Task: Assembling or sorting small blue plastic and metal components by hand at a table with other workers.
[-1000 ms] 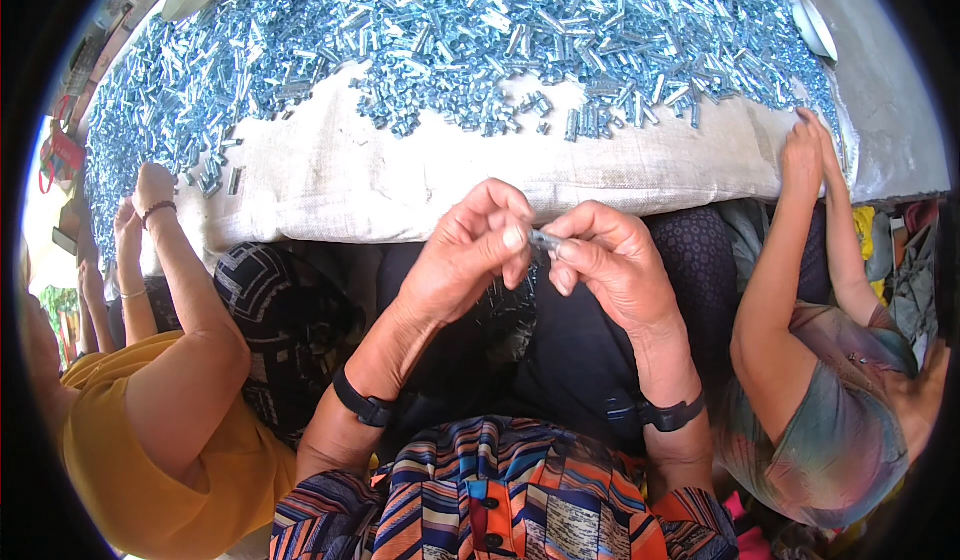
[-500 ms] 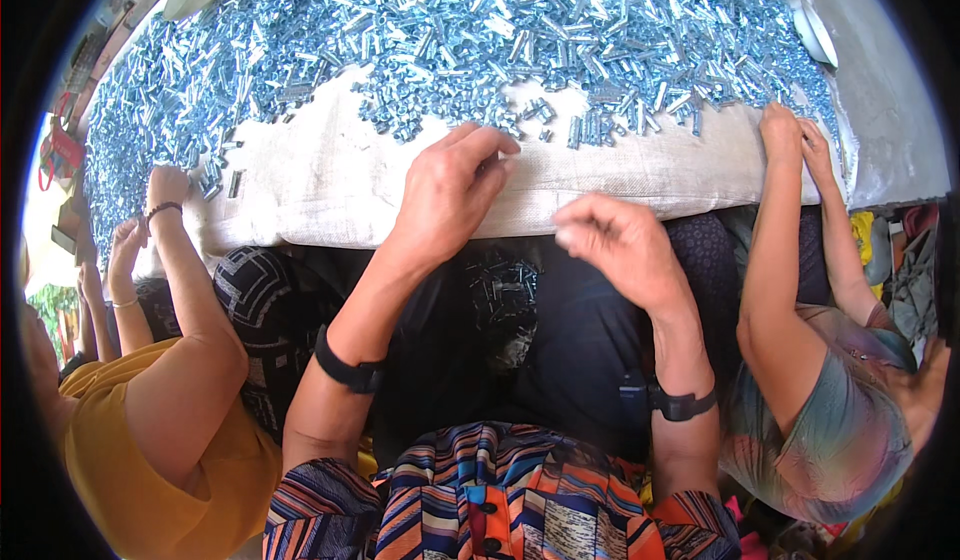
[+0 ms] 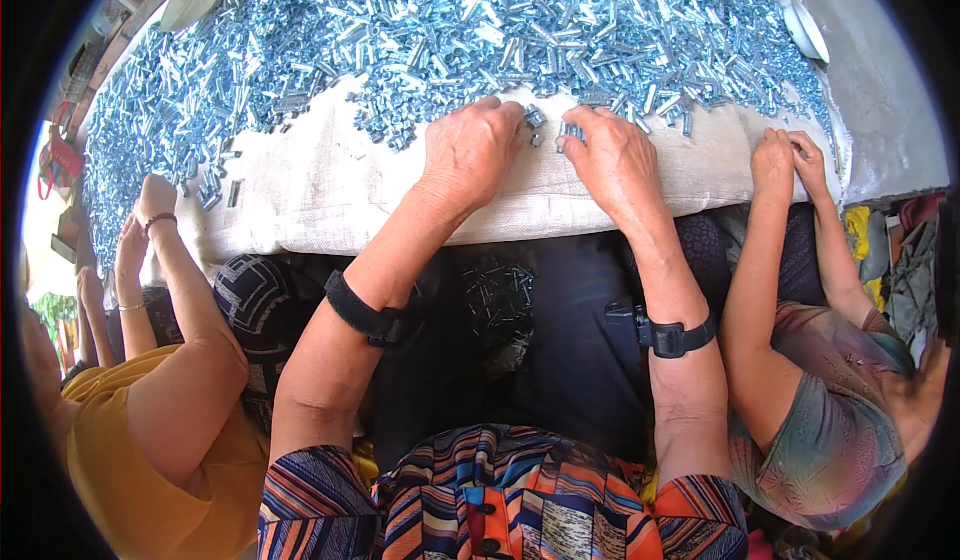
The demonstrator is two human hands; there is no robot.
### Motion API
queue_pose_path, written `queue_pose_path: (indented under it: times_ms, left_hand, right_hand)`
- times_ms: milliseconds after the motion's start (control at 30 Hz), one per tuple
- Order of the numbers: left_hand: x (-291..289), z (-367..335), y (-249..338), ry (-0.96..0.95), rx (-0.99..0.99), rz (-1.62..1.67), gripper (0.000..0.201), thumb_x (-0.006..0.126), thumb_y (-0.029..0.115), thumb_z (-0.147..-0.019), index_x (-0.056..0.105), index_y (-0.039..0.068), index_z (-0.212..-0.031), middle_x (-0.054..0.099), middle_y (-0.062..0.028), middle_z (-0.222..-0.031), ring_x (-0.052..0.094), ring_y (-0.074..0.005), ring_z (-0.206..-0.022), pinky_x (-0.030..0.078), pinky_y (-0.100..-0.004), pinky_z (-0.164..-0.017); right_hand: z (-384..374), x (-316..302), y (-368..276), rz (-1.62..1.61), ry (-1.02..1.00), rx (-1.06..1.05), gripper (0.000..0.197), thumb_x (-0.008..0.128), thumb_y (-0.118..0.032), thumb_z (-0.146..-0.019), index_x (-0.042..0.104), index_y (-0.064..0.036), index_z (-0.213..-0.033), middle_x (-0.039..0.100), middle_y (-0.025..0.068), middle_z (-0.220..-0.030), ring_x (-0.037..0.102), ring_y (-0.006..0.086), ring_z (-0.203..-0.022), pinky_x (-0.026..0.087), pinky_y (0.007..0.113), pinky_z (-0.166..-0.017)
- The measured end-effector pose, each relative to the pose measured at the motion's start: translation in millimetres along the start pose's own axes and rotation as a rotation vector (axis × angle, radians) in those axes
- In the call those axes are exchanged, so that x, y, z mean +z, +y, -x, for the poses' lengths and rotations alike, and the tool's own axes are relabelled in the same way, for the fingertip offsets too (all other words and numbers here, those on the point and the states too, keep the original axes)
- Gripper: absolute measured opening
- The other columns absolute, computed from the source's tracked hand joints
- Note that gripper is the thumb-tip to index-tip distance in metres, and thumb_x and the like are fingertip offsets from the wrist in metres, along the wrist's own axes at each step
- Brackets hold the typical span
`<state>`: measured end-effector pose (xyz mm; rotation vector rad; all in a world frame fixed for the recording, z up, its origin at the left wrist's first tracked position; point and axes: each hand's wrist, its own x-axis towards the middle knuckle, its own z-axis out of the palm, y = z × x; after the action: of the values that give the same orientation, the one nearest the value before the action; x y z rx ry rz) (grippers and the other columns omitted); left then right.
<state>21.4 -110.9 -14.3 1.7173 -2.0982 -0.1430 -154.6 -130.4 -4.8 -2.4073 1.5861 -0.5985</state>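
Observation:
A wide heap of small shiny bluish metal pieces [image 3: 430,35], some short and some in longer strips, covers the far part of a pale woven cloth [image 3: 330,185]. At the heap's near edge my left hand [image 3: 472,150] is closed, fingers curled down; whatever they hold is hidden. A few loose metal pieces [image 3: 535,118] lie just right of its fingertips. My right hand [image 3: 615,155] rests a little further right, thumb and fingers pinched round a small row of metal pieces [image 3: 571,131]. Both wrists carry black bands.
A person in a yellow top [image 3: 160,440] sits close on my left, and one in a patterned top [image 3: 830,410] on my right, hands at the cloth's edge. A pale dish [image 3: 805,30] stands far right. More metal pieces [image 3: 500,295] lie low between my knees.
Both my hands have moved forward to the heap's near edge. The right one has come up from the cloth's front edge and closed round the small row of metal pieces.

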Motion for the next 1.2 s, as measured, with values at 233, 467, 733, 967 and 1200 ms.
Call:
queue_pose_path:
  times_ms: [233,467,733,967,1200]
  left_hand:
    - [-13,20,-10,0.162,0.027,0.331,0.011,0.062,0.009,-0.083,0.057,0.001,-0.087,0.061,-0.0129,-0.07,0.062,-0.0236,-0.063,0.047,-0.0314,-0.057]
    - [-34,55,9,-0.093,-0.401,1.498,0.007,0.057,0.008,-0.088,0.058,0.003,-0.093,0.061,-0.0039,-0.075,0.057,-0.0091,-0.063,0.047,-0.0225,-0.059]
    - [-34,74,22,-0.173,-0.378,1.747,0.014,0.059,0.009,-0.089,0.058,0.001,-0.1,0.063,-0.006,-0.079,0.061,-0.0113,-0.067,0.049,-0.0226,-0.064]
    - [-32,78,21,-0.161,-0.324,1.71,0.013,0.059,0.01,-0.089,0.057,0.001,-0.099,0.063,-0.0058,-0.078,0.061,-0.0115,-0.067,0.049,-0.0227,-0.064]
    - [-29,81,25,-0.135,-0.35,1.842,0.013,0.059,0.01,-0.09,0.058,0.002,-0.099,0.063,-0.0056,-0.078,0.061,-0.0117,-0.067,0.05,-0.0233,-0.064]
  right_hand:
    - [13,7,-9,-0.231,0.142,0.039,0.021,0.063,-0.007,-0.078,0.053,-0.0033,-0.096,0.06,0.0168,-0.084,0.061,0.0346,-0.077,0.049,0.041,-0.069]
    - [45,-11,-20,-1.229,0.079,0.259,0.009,0.056,0.0,-0.087,0.056,0.0004,-0.096,0.06,0.0048,-0.081,0.058,0.0106,-0.07,0.047,0.025,-0.064]
    - [71,-14,-40,-1.611,-0.005,0.317,0.006,0.057,-0.006,-0.089,0.054,-0.0031,-0.094,0.059,0.0034,-0.074,0.058,0.0105,-0.065,0.05,0.026,-0.063]
    - [76,-10,-37,-1.754,-0.071,0.301,0.006,0.056,-0.004,-0.089,0.053,-0.0034,-0.094,0.059,0.0048,-0.077,0.059,0.0121,-0.067,0.051,0.027,-0.064]
    - [82,-4,-34,-1.646,-0.026,0.19,0.008,0.054,-0.001,-0.087,0.052,-0.0025,-0.095,0.06,0.0056,-0.077,0.06,0.0126,-0.069,0.049,0.025,-0.066]
